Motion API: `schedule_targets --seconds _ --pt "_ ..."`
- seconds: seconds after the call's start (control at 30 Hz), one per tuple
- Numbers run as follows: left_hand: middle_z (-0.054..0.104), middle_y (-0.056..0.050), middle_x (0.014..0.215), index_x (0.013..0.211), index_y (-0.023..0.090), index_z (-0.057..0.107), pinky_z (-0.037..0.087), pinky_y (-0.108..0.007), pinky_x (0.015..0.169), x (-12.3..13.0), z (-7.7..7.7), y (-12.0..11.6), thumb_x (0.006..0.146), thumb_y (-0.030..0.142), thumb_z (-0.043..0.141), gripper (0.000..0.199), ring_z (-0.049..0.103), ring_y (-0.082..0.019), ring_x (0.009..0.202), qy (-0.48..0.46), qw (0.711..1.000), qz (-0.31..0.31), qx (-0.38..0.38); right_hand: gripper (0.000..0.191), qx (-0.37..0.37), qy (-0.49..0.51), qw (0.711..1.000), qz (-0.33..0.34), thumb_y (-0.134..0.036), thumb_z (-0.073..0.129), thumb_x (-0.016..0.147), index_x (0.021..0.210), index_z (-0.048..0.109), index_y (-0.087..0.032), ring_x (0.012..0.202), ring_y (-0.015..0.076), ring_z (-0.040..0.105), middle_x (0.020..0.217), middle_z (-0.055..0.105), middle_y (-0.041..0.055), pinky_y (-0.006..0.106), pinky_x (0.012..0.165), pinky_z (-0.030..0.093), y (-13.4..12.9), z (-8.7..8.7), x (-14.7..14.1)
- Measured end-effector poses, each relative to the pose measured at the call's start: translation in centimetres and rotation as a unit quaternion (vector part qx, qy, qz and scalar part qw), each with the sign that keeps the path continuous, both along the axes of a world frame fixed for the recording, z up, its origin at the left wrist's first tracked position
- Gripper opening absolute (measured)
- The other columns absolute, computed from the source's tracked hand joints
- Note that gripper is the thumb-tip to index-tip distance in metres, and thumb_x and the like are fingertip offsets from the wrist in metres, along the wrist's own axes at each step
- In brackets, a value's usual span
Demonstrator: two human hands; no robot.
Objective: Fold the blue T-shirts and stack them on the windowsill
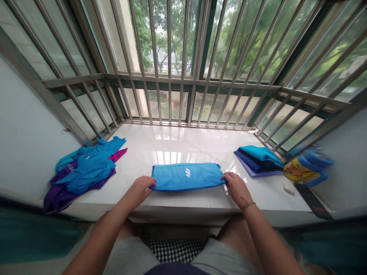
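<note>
A blue garment (174, 178) with a white logo, folded into a long flat rectangle, lies in front of me on the glossy white sill (183, 143). Its left end is pinched between the fingers of my left hand (142, 188). At the right end, my right hand (236, 188) grips the edge, with a thin bracelet on that wrist. A loose heap of blue and purple clothes (88, 168) sits at the left, a bit of red checked cloth showing under it. On the right rests a small stack of folded blue and purple garments (259, 161).
A blue and yellow mug (304, 168) stands at the far right, near a small pale object (289, 188) and a dark flat object (313, 201). Metal bars (183, 81) and windows enclose the back and sides of the sill.
</note>
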State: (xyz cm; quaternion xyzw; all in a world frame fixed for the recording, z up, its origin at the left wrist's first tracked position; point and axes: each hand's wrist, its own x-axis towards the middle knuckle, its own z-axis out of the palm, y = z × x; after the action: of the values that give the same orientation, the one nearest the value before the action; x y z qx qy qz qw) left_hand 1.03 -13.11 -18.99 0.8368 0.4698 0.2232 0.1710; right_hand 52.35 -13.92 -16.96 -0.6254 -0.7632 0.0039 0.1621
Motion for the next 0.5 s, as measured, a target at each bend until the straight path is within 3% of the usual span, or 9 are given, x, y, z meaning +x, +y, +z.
schedule_targets --seconds 0.1,0.17,0.23,0.33,0.4,0.5 --pt "0.068 -0.007 0.150 0.120 0.032 0.077 0.043 -0.058 0.125 0.3 -3.1 -3.4 0.096 0.020 0.058 0.033 0.063 -0.030 0.138 0.032 0.999 -0.007 -0.035 0.049 -0.095 -0.040 0.985 -0.139 -0.006 0.047 0.092 0.129 0.074 -0.023 0.111 0.0268 0.070 0.130 0.071 0.0143 0.037 0.092 0.052 -2.4 -2.3 -0.3" --pt "0.062 -0.007 0.157 0.133 0.033 0.072 0.037 -0.063 0.129 0.3 -3.9 -4.8 0.100 0.026 0.058 0.037 0.058 -0.031 0.145 0.021 0.999 -0.004 -0.041 0.048 -0.153 -0.029 0.956 -0.248 -0.015 0.040 0.101 0.140 0.068 -0.020 0.112 0.0284 0.071 0.126 0.072 0.0170 0.038 0.091 0.052 -3.2 -2.8 -1.1" --pt "0.063 -0.009 0.156 0.136 0.031 0.070 0.038 -0.063 0.128 0.3 -4.0 -5.1 0.104 0.034 0.058 0.035 0.058 -0.032 0.145 0.001 0.999 0.010 -0.036 0.048 -0.183 -0.009 0.927 -0.327 -0.036 0.035 0.109 0.138 0.067 -0.015 0.113 0.0330 0.072 0.123 0.072 0.0208 0.044 0.093 0.053 -3.2 -2.7 -2.5" --pt "0.066 -0.012 0.150 0.134 0.026 0.071 0.045 -0.060 0.124 0.5 -3.7 -3.8 0.106 0.042 0.055 0.036 0.061 -0.033 0.141 -0.034 0.998 0.044 -0.015 0.066 -0.192 0.003 0.909 -0.369 -0.064 0.038 0.107 0.130 0.069 -0.010 0.114 0.0400 0.071 0.124 0.070 0.0260 0.054 0.095 0.054 -1.9 -2.3 -4.6" --pt "0.069 -0.013 0.146 0.132 0.025 0.072 0.047 -0.058 0.123 1.0 -3.3 -2.7 0.105 0.043 0.056 0.037 0.062 -0.032 0.139 -0.057 0.996 0.061 -0.004 0.060 -0.203 0.018 0.908 -0.365 -0.058 0.044 0.107 0.127 0.070 -0.008 0.116 0.0408 0.071 0.126 0.071 0.0274 0.053 0.095 0.054 -0.6 -2.1 -5.1" --pt "0.071 -0.012 0.142 0.130 0.025 0.073 0.048 -0.055 0.122 2.1 -2.3 -2.0 0.103 0.045 0.057 0.037 0.064 -0.031 0.136 -0.115 0.990 0.083 -0.009 0.045 -0.227 0.053 0.909 -0.345 -0.042 0.047 0.106 0.118 0.074 -0.009 0.115 0.0377 0.073 0.121 0.075 0.0265 0.046 0.095 0.055 1.0 -1.4 -3.7"
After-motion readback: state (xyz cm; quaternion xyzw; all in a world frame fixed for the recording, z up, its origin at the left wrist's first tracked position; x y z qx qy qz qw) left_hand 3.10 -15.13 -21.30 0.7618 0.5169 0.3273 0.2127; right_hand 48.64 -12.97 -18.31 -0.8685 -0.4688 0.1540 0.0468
